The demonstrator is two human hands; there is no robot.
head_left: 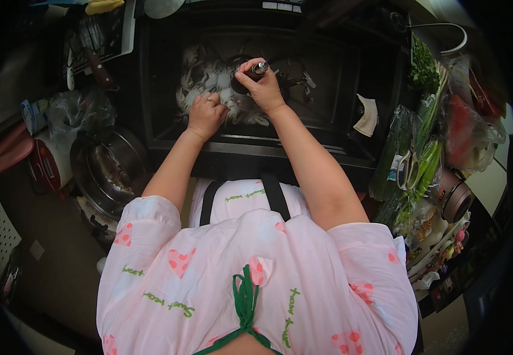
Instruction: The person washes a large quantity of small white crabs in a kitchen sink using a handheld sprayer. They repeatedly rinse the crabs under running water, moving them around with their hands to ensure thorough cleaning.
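Observation:
Several pale crabs, with legs splayed, lie heaped in the left half of a dark sink. My right hand is wrapped around a dark handle with a silver metal end pointing up. What the handle belongs to is mostly hidden beneath the hand and blends into the dark sink. My left hand, wearing a ring, touches the near left side of the crab heap with its fingers curled down. Its fingertips are hidden, so a grip on a crab is not visible. Loose dark bits and legs lie right of my right hand.
A curved pale piece lies on the sink's right ledge. Further right are bagged greens, scissors and a red bag. At left stand a steel pot, a red-and-white appliance and knives.

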